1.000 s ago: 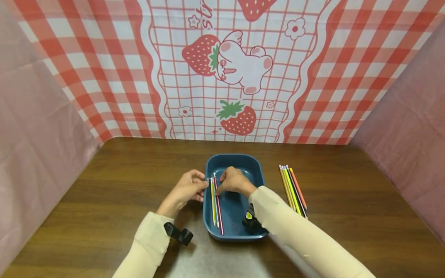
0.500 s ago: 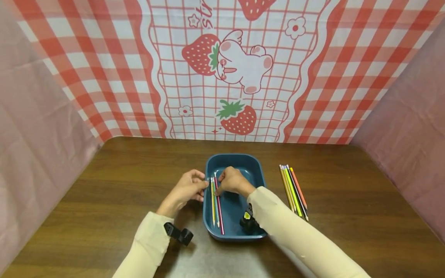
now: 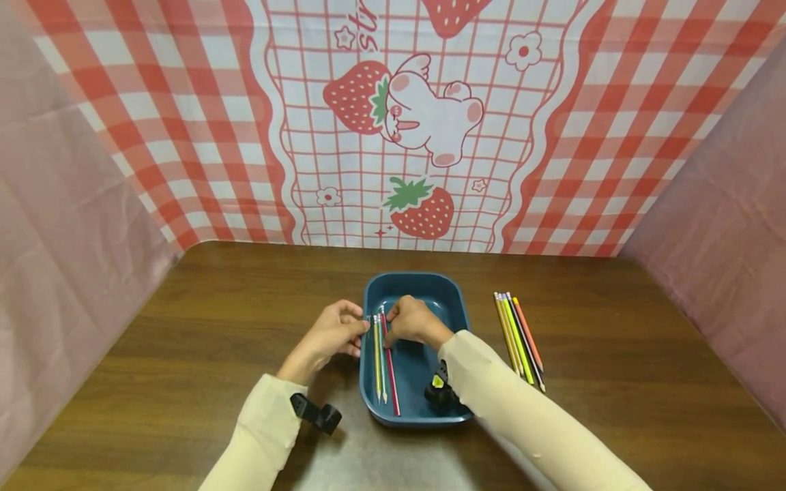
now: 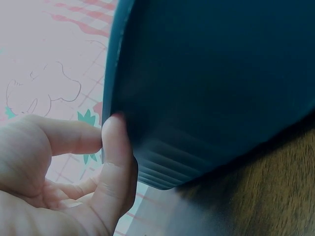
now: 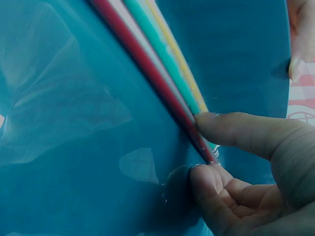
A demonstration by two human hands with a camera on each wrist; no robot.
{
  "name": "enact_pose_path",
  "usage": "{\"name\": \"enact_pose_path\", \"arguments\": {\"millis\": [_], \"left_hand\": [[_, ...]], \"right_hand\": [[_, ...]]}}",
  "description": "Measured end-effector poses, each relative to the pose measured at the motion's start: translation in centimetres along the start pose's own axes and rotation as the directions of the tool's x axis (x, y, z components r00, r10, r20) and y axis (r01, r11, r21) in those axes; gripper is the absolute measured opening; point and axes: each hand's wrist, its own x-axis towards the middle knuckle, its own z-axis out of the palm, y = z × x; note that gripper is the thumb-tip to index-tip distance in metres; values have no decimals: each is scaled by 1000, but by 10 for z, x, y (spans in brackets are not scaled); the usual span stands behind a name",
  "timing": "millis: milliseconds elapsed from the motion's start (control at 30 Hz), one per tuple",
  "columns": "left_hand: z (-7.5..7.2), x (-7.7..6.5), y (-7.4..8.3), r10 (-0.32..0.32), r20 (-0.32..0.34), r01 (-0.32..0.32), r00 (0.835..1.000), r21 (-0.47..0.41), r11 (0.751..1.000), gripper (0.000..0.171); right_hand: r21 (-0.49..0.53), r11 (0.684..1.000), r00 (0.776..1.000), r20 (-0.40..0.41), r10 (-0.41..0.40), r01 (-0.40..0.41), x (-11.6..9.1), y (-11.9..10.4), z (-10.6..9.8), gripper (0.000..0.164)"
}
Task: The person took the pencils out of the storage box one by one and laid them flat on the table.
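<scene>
A dark blue plastic box (image 3: 413, 275) stands on the wooden table, longer from front to back. My left hand (image 3: 331, 334) pinches its left rim between thumb and finger; the left wrist view shows this hand (image 4: 54, 167) at the box wall (image 4: 211, 93). Reaching inside, my right hand (image 3: 413, 320) pinches a red pencil (image 3: 394, 389) near its far end. Beside that lie a teal pencil (image 3: 383, 375) and a yellow one (image 3: 377, 372), along the left wall. The right wrist view has the red pencil (image 5: 142, 69) between thumb and fingertips.
To the right of the box, several pencils (image 3: 518, 341) lie side by side on the table (image 3: 245, 279), among them yellow, black and orange ones. A strawberry-print cloth (image 3: 424, 102) hangs behind, with pink cloth (image 3: 718, 225) at both sides.
The near end of the red pencil has swung slightly right, away from the other pencils. Both hands have stayed almost in place.
</scene>
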Motion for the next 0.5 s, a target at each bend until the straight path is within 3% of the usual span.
{"name": "enact_pose_path", "arguments": {"millis": [500], "left_hand": [[-1, 1, 0, -8, 8, 8, 1000, 15, 1000, 25]], "right_hand": [[5, 1000, 1000, 5, -5, 5, -4, -4, 1, 45]]}}
